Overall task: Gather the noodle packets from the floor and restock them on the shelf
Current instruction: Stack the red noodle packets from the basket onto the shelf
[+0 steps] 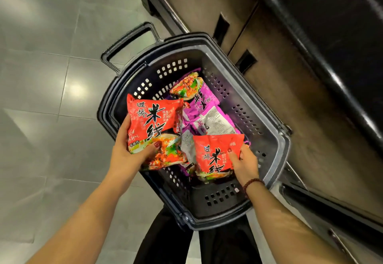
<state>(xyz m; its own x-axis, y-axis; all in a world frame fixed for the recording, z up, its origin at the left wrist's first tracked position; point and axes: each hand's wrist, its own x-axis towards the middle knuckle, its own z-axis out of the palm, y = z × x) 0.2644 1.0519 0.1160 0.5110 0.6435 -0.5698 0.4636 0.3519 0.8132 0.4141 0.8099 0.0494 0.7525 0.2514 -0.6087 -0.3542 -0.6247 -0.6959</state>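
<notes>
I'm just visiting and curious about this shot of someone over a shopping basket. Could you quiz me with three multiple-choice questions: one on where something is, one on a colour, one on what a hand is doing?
1. Where do the purple packets lie?
A. On the floor tiles
B. Inside the basket
C. On a shelf

2. What colour is the packet in left hand?
A. Red
B. Blue
C. Yellow

3. What is the right hand doing?
A. Hanging open and empty
B. Pulling the basket handle
C. Closed in a grip on a red packet

Answers:
1 B: they rest between the basket's perforated walls.
2 A: its wrapper is bright red with black lettering.
3 C: thumb and fingers pinch the packet's edge, while the left hand grips the other.
</notes>
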